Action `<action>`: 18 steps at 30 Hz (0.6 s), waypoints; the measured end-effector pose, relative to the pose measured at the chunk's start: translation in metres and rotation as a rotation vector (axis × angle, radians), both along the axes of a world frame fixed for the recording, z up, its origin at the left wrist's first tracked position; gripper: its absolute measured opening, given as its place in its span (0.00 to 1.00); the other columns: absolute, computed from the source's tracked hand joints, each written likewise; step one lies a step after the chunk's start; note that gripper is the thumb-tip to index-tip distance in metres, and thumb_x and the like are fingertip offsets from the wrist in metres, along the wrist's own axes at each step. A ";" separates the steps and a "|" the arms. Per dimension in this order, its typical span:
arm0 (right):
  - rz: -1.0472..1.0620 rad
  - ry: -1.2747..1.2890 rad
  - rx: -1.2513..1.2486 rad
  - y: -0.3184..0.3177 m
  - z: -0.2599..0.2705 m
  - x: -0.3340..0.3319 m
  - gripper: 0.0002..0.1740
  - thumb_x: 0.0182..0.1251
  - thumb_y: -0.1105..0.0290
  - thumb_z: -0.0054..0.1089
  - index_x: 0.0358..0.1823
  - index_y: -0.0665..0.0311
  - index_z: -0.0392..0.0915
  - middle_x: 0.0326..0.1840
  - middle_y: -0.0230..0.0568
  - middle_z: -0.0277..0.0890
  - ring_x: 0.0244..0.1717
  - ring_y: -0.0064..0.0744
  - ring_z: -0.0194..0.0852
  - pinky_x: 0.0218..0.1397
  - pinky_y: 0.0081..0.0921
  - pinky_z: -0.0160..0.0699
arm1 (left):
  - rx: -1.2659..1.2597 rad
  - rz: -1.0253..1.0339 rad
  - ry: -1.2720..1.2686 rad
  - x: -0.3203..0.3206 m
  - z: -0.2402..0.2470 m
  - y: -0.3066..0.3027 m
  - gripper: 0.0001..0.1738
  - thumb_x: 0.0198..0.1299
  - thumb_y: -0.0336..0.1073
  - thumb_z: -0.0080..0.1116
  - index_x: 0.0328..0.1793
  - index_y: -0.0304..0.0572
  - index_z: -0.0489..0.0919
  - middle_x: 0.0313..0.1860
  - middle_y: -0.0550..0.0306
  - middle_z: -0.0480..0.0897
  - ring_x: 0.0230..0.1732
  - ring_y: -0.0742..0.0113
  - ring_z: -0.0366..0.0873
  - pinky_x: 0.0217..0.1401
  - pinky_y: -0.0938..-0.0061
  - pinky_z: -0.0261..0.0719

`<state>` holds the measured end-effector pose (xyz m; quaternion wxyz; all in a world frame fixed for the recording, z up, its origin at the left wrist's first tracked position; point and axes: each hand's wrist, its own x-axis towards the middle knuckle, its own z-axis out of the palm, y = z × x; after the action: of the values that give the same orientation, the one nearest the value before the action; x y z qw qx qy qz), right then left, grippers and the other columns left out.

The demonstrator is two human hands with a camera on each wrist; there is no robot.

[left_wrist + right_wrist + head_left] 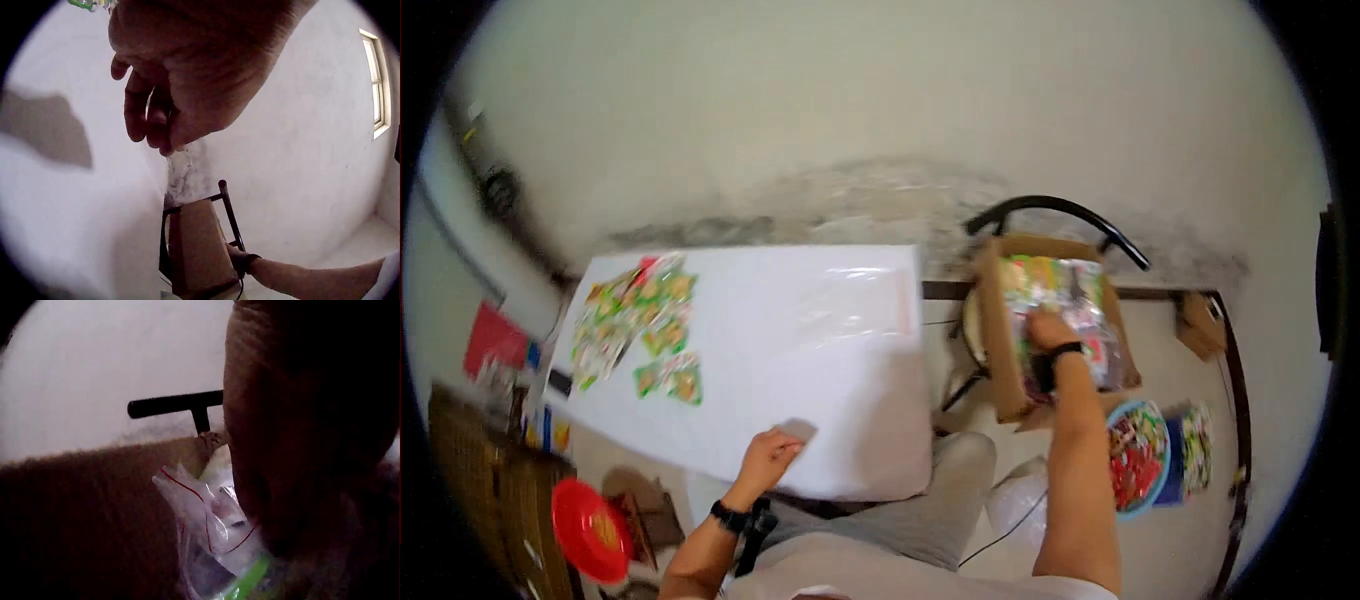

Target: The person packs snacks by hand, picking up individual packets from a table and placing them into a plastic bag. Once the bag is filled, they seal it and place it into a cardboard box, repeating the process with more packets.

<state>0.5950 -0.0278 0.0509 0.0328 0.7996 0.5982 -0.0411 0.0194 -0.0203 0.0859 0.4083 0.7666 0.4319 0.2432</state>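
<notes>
Head view: right hand in the cardboard box, on a clear bag of packets — grip hidden, cannot tell — a straight upward lift should clear the walls; left hand loosely curled, empty, at the white table.
</notes>
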 end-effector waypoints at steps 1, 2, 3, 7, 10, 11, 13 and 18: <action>0.117 -0.151 0.028 0.002 -0.027 0.020 0.12 0.56 0.68 0.46 0.32 0.69 0.76 0.38 0.58 0.76 0.42 0.53 0.75 0.47 0.46 0.73 | 0.054 -0.029 0.023 -0.003 -0.004 0.001 0.07 0.53 0.33 0.59 0.35 0.38 0.82 0.29 0.50 0.79 0.31 0.55 0.76 0.34 0.68 0.74; 0.204 -0.228 0.004 0.001 -0.013 0.014 0.13 0.56 0.68 0.46 0.33 0.71 0.77 0.36 0.58 0.77 0.41 0.54 0.76 0.45 0.46 0.74 | 0.102 -0.043 0.052 -0.007 -0.009 0.002 0.07 0.54 0.34 0.59 0.35 0.38 0.81 0.30 0.50 0.79 0.32 0.52 0.76 0.34 0.66 0.74; 0.146 -0.206 0.034 0.006 -0.029 0.028 0.13 0.56 0.68 0.47 0.33 0.70 0.77 0.36 0.58 0.77 0.38 0.54 0.77 0.43 0.44 0.76 | 0.146 -0.050 0.038 -0.010 -0.008 0.001 0.07 0.54 0.34 0.59 0.34 0.38 0.81 0.31 0.50 0.80 0.32 0.52 0.76 0.34 0.65 0.74; 0.174 -0.258 -0.027 -0.002 -0.030 0.019 0.16 0.60 0.68 0.47 0.49 0.63 0.74 0.60 0.49 0.65 0.63 0.49 0.61 0.60 0.50 0.63 | 0.188 0.025 0.050 -0.035 -0.007 -0.001 0.07 0.53 0.34 0.59 0.34 0.38 0.79 0.33 0.52 0.80 0.33 0.53 0.77 0.35 0.65 0.74; 0.111 -0.247 -0.291 -0.004 0.029 -0.023 0.16 0.61 0.67 0.48 0.48 0.63 0.77 0.62 0.47 0.65 0.70 0.45 0.50 0.65 0.55 0.55 | 0.106 0.051 0.033 -0.059 -0.019 0.006 0.06 0.53 0.33 0.59 0.35 0.39 0.79 0.34 0.53 0.80 0.33 0.54 0.77 0.36 0.66 0.74; 0.128 -0.247 -0.291 -0.009 0.040 -0.032 0.16 0.61 0.67 0.48 0.48 0.63 0.77 0.62 0.47 0.65 0.70 0.45 0.50 0.65 0.55 0.55 | 0.115 0.093 0.032 -0.060 -0.026 0.006 0.06 0.54 0.33 0.59 0.36 0.40 0.80 0.34 0.53 0.80 0.34 0.54 0.77 0.37 0.66 0.74; -0.015 -0.309 -0.441 -0.014 0.066 -0.056 0.13 0.59 0.67 0.52 0.44 0.58 0.81 0.58 0.47 0.69 0.65 0.47 0.58 0.66 0.54 0.52 | 0.068 0.186 0.027 -0.078 -0.040 0.013 0.07 0.54 0.34 0.58 0.38 0.42 0.80 0.37 0.52 0.80 0.35 0.56 0.77 0.39 0.68 0.75; 0.043 -0.145 -0.155 -0.028 0.103 -0.124 0.12 0.57 0.68 0.54 0.41 0.63 0.80 0.53 0.50 0.72 0.55 0.49 0.67 0.61 0.49 0.59 | 0.017 0.483 0.043 -0.120 -0.058 0.034 0.12 0.54 0.37 0.59 0.43 0.44 0.81 0.41 0.50 0.77 0.38 0.59 0.76 0.43 0.71 0.75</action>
<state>0.4706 -0.0559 0.1536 0.1384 0.7824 0.6065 -0.0285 -0.1003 0.0133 0.0279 0.3226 0.6493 0.6092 0.3213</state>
